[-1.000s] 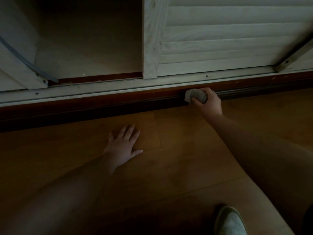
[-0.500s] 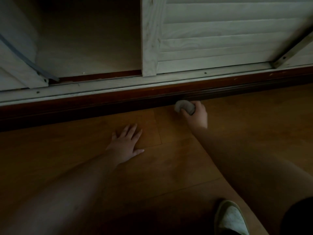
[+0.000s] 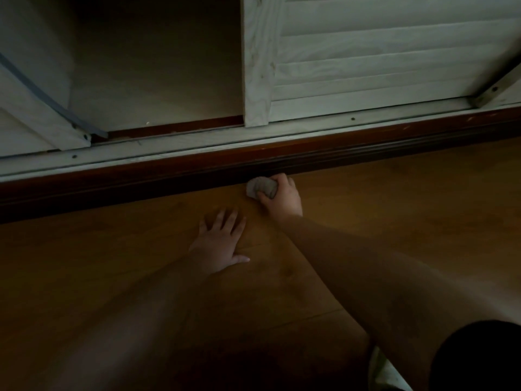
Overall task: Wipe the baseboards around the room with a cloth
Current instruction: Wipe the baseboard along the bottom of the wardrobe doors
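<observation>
Near the centre of the frame, the right hand (image 3: 282,197) grips the crumpled pale grey cloth (image 3: 260,187) at the foot of the dark reddish-brown wooden baseboard (image 3: 141,184), further left along the board than a second ago, when it was higher against the board's face. The left hand (image 3: 218,241) stays spread flat on the brown wooden floor (image 3: 394,207), bracing. The wipe seems to be working leftward, with the long left stretch under the white louvred sliding door (image 3: 366,57) probably still to do.
</observation>
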Tool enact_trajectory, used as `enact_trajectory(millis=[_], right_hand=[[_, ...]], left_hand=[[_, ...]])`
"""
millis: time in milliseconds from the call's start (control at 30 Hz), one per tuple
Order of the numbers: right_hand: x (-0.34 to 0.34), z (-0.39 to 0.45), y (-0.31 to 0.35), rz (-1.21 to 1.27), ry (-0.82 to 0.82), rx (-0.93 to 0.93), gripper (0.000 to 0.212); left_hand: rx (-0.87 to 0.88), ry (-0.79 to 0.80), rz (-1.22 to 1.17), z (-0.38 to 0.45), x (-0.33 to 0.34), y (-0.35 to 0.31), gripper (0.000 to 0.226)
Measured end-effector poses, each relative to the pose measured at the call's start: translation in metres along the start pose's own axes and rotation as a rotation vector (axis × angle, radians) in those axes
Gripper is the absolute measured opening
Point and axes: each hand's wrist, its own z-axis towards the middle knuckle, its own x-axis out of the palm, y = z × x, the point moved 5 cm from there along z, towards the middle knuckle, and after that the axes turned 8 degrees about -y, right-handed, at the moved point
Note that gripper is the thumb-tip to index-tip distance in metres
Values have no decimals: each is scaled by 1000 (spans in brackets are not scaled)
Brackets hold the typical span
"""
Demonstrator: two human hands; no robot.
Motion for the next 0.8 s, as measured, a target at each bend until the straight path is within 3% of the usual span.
enact_trajectory(millis=[300,567,667,800], right_hand=[[-52,38,-35,-131,38,-91,46],[-140,69,-107,-195,-153,102,49],[-167,73,-125,-175,-276,261,49],[-182,73,-130,-187,-329,316,49]], left_hand=[[45,-32,17,6,8,8,108],[66,-36,33,16,10,13,119],[58,-36,36,16,10,10,116],[59,-45,14,15,8,7,110]])
